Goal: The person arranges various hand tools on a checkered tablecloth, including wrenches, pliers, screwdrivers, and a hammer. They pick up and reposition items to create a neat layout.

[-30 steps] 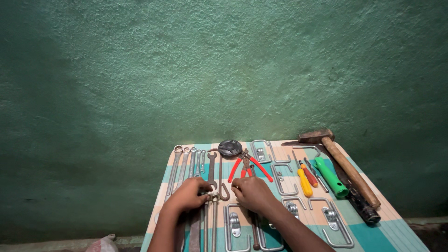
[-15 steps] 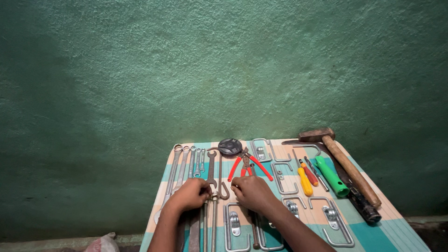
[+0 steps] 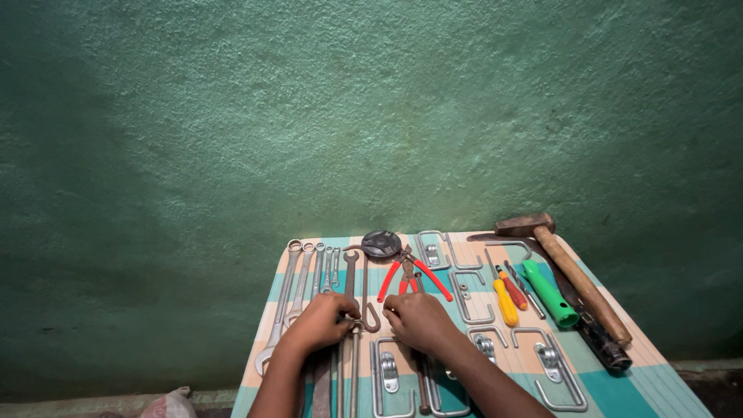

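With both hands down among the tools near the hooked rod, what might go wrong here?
1. The left hand and right hand work close together at the hooked rod; a slip may pinch fingers.
2. The wrenches lie packed beside the left hand, so a nudge could scatter them.
3. The hammer lies near the table's right edge and might roll off.
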